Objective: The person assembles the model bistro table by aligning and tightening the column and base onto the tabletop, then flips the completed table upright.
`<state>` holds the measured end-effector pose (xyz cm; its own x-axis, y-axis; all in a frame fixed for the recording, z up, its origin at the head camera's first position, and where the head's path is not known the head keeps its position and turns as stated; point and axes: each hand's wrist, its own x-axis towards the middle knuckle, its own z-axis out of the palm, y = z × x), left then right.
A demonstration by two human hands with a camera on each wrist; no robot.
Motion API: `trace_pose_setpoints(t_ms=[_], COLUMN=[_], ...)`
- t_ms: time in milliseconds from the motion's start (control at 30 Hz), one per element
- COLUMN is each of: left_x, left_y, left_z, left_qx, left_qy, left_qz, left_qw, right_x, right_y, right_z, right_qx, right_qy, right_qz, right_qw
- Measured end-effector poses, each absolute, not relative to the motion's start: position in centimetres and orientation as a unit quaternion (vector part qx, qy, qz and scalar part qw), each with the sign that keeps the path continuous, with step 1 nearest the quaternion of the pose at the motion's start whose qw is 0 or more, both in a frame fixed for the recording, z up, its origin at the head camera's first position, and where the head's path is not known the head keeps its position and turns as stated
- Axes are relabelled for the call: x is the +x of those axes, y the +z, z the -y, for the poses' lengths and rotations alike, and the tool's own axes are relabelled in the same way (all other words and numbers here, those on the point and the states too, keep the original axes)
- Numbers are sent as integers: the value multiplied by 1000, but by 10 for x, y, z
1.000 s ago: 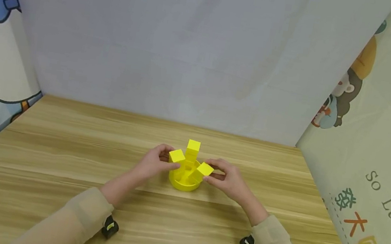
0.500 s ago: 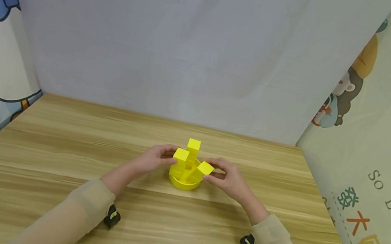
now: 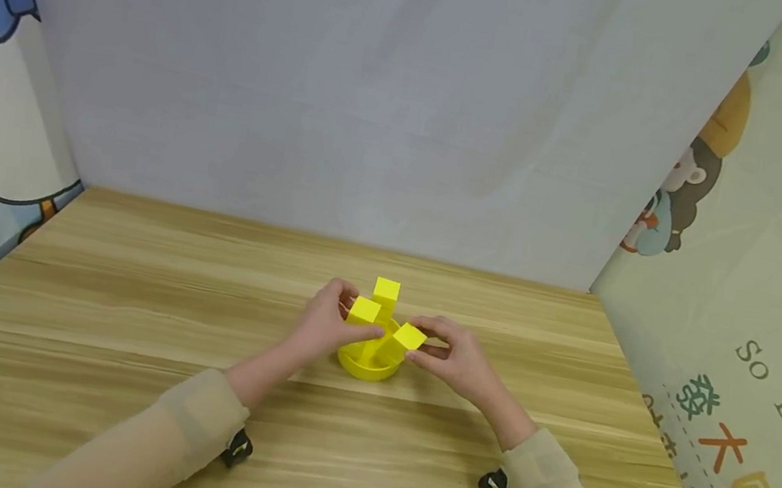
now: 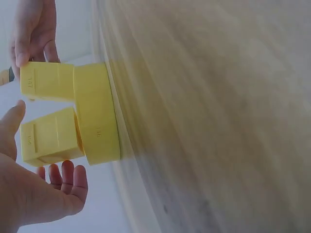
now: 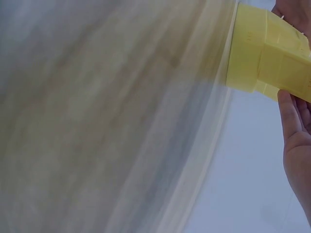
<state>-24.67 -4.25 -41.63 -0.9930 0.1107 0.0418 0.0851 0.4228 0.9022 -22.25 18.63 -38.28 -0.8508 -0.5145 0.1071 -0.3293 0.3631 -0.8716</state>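
Observation:
A round yellow base [image 3: 366,370] sits on the table with three yellow blocks standing on it. My left hand [image 3: 327,326] is around the left block [image 3: 365,309], its thumb stretched across the near side. In the left wrist view, that left block [image 4: 52,137] leans, with a narrow gap at its foot. The thumb [image 4: 13,117] is apart from it, and the fingertips are close beneath. My right hand [image 3: 453,358] pinches the right block [image 3: 410,337], which tilts outward. The back block [image 3: 386,291] stands upright, untouched by either hand.
The wood-grain table [image 3: 150,284] extends around the base. A pale cloth [image 3: 351,103] hangs behind it, with printed cloths at left and right. A small black device [image 3: 494,487] sits under each wrist.
The left block has shifted slightly right and stands more upright than a second ago. My left thumb drew back from it, then stretched across its near side again. The right hand stays put.

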Motion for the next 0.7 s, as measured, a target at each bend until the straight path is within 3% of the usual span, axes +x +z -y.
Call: trace_pose_setpoints(t_ms=[267, 700], left_x=[-245, -254], left_y=[-419, -422], left_z=[45, 65], left_qx=[75, 192], left_qy=[530, 539], left_qz=[-845, -817], left_qw=[3, 77], right_x=[-237, -240], right_y=[-407, -410], right_z=[-193, -192], right_qx=[-260, -267], right_qy=[-507, -513], right_qz=[-818, -812], right_qw=[84, 76])
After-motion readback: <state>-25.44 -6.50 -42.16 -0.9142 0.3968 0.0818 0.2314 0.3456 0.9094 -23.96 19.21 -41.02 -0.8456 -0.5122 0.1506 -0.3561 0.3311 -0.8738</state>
